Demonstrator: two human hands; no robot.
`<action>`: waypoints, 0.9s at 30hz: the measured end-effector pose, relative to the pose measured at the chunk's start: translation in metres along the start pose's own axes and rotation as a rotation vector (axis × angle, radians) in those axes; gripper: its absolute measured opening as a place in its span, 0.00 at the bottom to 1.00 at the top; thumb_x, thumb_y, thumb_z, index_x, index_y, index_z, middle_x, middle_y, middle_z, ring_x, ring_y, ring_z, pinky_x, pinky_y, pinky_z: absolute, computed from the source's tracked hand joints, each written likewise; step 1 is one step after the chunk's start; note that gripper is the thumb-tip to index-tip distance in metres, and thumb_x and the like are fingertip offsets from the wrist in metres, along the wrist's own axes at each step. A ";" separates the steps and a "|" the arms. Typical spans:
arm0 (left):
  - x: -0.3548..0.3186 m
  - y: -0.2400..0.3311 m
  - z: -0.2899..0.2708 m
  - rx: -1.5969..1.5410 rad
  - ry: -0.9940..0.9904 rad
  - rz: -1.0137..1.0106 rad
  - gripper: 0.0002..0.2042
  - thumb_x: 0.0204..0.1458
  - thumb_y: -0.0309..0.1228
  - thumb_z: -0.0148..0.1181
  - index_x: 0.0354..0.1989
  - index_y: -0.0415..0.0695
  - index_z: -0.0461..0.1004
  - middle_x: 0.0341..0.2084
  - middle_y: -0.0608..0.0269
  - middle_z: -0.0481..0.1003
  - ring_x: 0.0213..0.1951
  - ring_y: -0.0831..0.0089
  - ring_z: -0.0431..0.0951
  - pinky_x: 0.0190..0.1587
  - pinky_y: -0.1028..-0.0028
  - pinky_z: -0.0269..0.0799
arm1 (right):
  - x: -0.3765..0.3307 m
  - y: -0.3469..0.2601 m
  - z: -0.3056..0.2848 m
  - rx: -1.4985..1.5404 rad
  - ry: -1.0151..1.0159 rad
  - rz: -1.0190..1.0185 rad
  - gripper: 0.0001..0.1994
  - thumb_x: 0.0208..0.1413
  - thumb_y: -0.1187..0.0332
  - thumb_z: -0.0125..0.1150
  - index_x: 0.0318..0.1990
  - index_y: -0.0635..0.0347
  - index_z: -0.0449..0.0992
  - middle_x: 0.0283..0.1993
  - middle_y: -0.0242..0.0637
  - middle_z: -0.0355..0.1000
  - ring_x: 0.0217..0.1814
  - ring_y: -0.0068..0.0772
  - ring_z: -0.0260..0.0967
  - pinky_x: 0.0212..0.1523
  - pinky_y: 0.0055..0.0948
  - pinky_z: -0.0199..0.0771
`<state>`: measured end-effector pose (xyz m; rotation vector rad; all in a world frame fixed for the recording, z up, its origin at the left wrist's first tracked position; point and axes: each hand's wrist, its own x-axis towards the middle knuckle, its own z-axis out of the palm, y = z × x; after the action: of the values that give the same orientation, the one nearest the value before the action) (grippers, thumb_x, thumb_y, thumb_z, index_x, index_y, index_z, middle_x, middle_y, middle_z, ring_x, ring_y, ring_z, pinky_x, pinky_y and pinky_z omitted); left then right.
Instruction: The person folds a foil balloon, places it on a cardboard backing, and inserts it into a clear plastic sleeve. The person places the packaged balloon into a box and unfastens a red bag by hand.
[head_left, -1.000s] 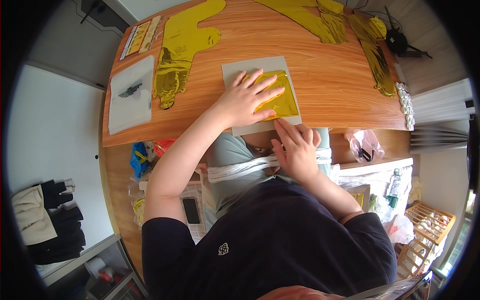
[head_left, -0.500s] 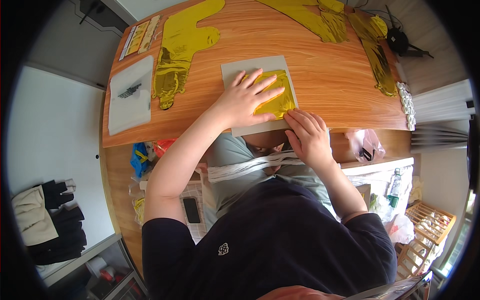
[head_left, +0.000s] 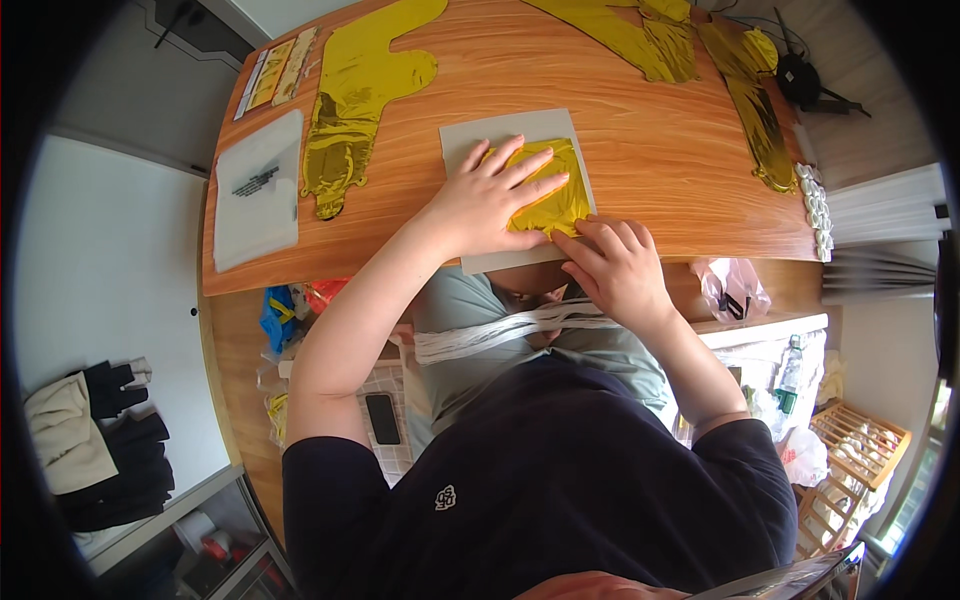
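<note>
Wood-grain desk (head_left: 670, 160) spanned upper half of frame; big gold foil sheet (head_left: 375, 70) lay upper L. Grey board (head_left: 530, 122) sat approx. ctr, at desk's lower edge. L hand (head_left: 495, 200), open w/ fingers spread, lay flat on smaller gold foil piece (head_left: 560, 208) atop board, mid-frame. R hand (head_left: 622, 265), fingers bent, touched foil's lower R edge; couldn't tell if pinching.

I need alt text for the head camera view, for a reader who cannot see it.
A person's left hand lies spread over gold foil on a grey board, while the right hand has its fingertips at the foil's near edge. Larger gold foil shapes lie farther back, left and right, on the wooden table.
</note>
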<state>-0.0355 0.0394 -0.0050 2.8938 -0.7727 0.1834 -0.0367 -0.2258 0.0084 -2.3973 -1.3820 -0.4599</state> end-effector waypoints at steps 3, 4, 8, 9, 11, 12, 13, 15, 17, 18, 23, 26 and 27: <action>0.000 0.000 -0.002 -0.004 -0.008 0.000 0.40 0.55 0.60 0.62 0.77 0.69 0.57 0.78 0.64 0.52 0.78 0.49 0.49 0.75 0.39 0.46 | 0.001 0.000 -0.004 -0.010 -0.037 0.001 0.19 0.60 0.59 0.66 0.59 0.43 0.81 0.52 0.31 0.74 0.56 0.38 0.72 0.57 0.41 0.70; 0.000 0.000 -0.001 -0.002 -0.007 0.001 0.40 0.55 0.60 0.62 0.77 0.69 0.57 0.78 0.64 0.52 0.78 0.49 0.49 0.75 0.39 0.46 | 0.003 0.000 -0.008 0.015 -0.064 0.005 0.19 0.60 0.58 0.66 0.58 0.44 0.81 0.51 0.32 0.74 0.55 0.38 0.72 0.57 0.41 0.70; -0.002 0.000 -0.003 -0.019 -0.023 -0.006 0.40 0.55 0.60 0.63 0.76 0.67 0.58 0.78 0.63 0.52 0.78 0.48 0.48 0.75 0.39 0.45 | 0.027 0.017 -0.022 0.224 -0.175 0.057 0.14 0.61 0.60 0.65 0.53 0.49 0.83 0.49 0.37 0.75 0.51 0.42 0.74 0.51 0.41 0.73; -0.001 0.001 -0.005 -0.039 -0.027 -0.010 0.40 0.54 0.60 0.63 0.76 0.65 0.60 0.78 0.63 0.53 0.78 0.48 0.47 0.75 0.39 0.44 | 0.038 0.025 -0.024 0.287 -0.311 0.166 0.12 0.62 0.61 0.64 0.49 0.53 0.83 0.48 0.40 0.76 0.48 0.45 0.74 0.48 0.42 0.75; 0.002 0.001 -0.007 -0.026 -0.029 0.000 0.39 0.54 0.59 0.64 0.74 0.61 0.63 0.77 0.63 0.55 0.78 0.49 0.48 0.76 0.40 0.44 | 0.053 0.036 -0.014 0.444 -0.308 0.304 0.09 0.63 0.65 0.61 0.44 0.59 0.81 0.48 0.47 0.76 0.42 0.51 0.75 0.42 0.43 0.76; 0.003 0.001 -0.008 -0.015 -0.039 0.002 0.38 0.54 0.58 0.64 0.72 0.57 0.65 0.76 0.62 0.57 0.78 0.49 0.48 0.76 0.40 0.43 | 0.062 0.033 -0.007 0.436 -0.304 0.306 0.09 0.63 0.65 0.61 0.44 0.59 0.81 0.48 0.47 0.76 0.42 0.51 0.75 0.42 0.43 0.76; 0.004 0.002 -0.011 -0.012 -0.035 0.008 0.38 0.54 0.58 0.64 0.72 0.57 0.65 0.76 0.62 0.57 0.78 0.49 0.48 0.76 0.40 0.43 | 0.074 0.025 0.002 0.481 -0.131 0.291 0.11 0.63 0.64 0.61 0.48 0.60 0.80 0.51 0.48 0.75 0.45 0.53 0.75 0.45 0.43 0.77; 0.006 0.004 -0.021 -0.059 -0.158 -0.031 0.37 0.52 0.55 0.66 0.68 0.51 0.69 0.73 0.59 0.61 0.76 0.50 0.51 0.77 0.43 0.43 | 0.088 0.013 0.021 0.518 0.052 0.268 0.14 0.63 0.64 0.62 0.52 0.60 0.78 0.54 0.49 0.75 0.49 0.54 0.75 0.48 0.43 0.77; 0.005 0.001 -0.014 -0.044 -0.137 -0.035 0.37 0.52 0.56 0.65 0.69 0.53 0.69 0.72 0.59 0.63 0.75 0.51 0.53 0.76 0.42 0.44 | 0.093 0.008 0.043 0.374 0.149 0.198 0.21 0.63 0.58 0.61 0.59 0.60 0.74 0.60 0.50 0.73 0.62 0.54 0.72 0.61 0.46 0.74; 0.006 0.000 -0.012 -0.041 -0.124 -0.044 0.37 0.51 0.57 0.64 0.69 0.55 0.69 0.71 0.59 0.64 0.74 0.52 0.55 0.76 0.42 0.45 | 0.093 0.005 0.048 0.369 0.156 0.194 0.21 0.63 0.58 0.61 0.59 0.60 0.74 0.60 0.50 0.73 0.62 0.54 0.72 0.61 0.46 0.74; 0.001 -0.001 -0.005 -0.094 -0.038 -0.052 0.38 0.50 0.57 0.65 0.70 0.54 0.68 0.71 0.57 0.65 0.75 0.52 0.55 0.76 0.42 0.45 | 0.088 0.003 0.056 0.210 0.095 0.192 0.27 0.65 0.52 0.59 0.65 0.58 0.70 0.67 0.48 0.69 0.71 0.52 0.64 0.74 0.51 0.60; 0.002 0.001 -0.006 -0.093 -0.042 -0.048 0.39 0.51 0.57 0.65 0.70 0.55 0.67 0.71 0.56 0.64 0.75 0.52 0.54 0.76 0.42 0.45 | 0.087 0.008 0.059 0.212 0.100 0.187 0.29 0.64 0.50 0.59 0.65 0.59 0.69 0.66 0.49 0.69 0.70 0.53 0.65 0.73 0.50 0.61; 0.002 0.002 -0.009 -0.103 -0.041 -0.061 0.39 0.51 0.58 0.65 0.71 0.55 0.66 0.71 0.56 0.64 0.75 0.52 0.54 0.76 0.42 0.45 | 0.089 0.009 0.058 0.252 0.083 0.202 0.30 0.64 0.49 0.60 0.66 0.60 0.69 0.66 0.49 0.69 0.70 0.53 0.65 0.72 0.49 0.61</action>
<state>-0.0354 0.0377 0.0041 2.8276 -0.6782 0.0758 0.0196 -0.1361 -0.0052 -2.2540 -1.0784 -0.3082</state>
